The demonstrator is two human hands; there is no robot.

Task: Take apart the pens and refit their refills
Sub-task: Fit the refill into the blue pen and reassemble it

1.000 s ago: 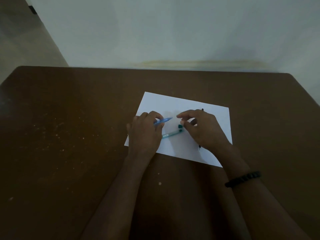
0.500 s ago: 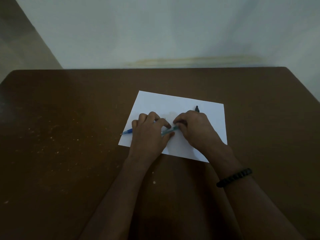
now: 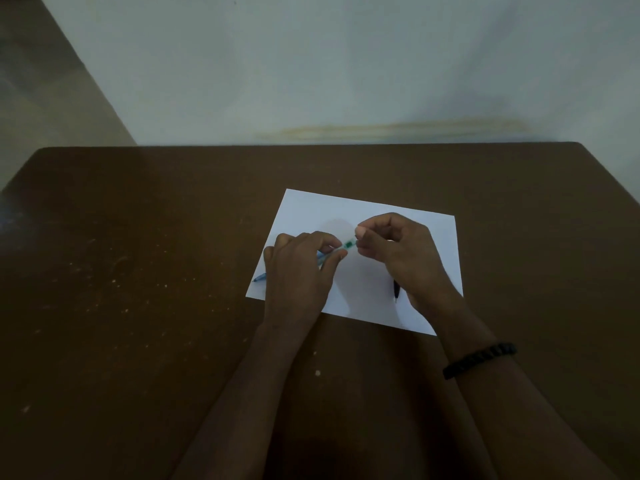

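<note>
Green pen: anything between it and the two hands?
Nothing visible. The left hand grips the green pen by its barrel, and the right hand pinches its green end directly, above the paper.

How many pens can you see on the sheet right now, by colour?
Green pen, held between the left hand and right hand: 1
Blue pen, poking out from under the left hand: 1
Black pen, mostly hidden under the right hand: 1
Total: 3 pens
</note>
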